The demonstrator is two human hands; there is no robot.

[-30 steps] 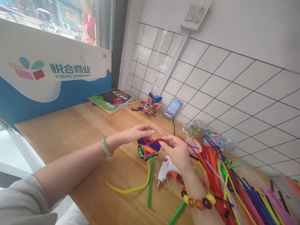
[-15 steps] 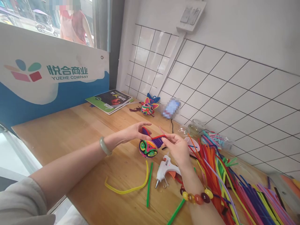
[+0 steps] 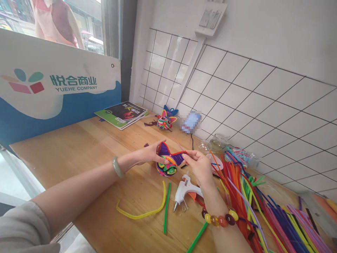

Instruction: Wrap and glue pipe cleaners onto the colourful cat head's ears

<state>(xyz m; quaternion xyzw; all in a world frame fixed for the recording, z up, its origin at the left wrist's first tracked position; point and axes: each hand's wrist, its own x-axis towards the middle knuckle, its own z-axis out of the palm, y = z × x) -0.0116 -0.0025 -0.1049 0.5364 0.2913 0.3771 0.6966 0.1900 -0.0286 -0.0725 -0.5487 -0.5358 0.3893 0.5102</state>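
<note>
Two hands on the fuzzy head (image 3: 167,166)

My left hand (image 3: 149,154) now wraps round the fuzzy head, thumb on its face; before, it only touched the top. My right hand (image 3: 201,168) pinches a red fuzzy stick (image 3: 180,153) to its purple ear (image 3: 164,149), just above the table (image 3: 79,147). Glue gun (image 3: 184,189) lies near.

Craft workshop: pipe cleaners (image 3: 265,214), glue gun (image 3: 184,191), wooden bench (image 3: 79,147).

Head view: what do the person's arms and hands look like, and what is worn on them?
Both hands are bare, with no gloves. The left hand has a pale green bangle at the wrist and a grey sleeve high on the arm. The right hand has a bracelet of round yellow, amber and dark red beads.
</note>
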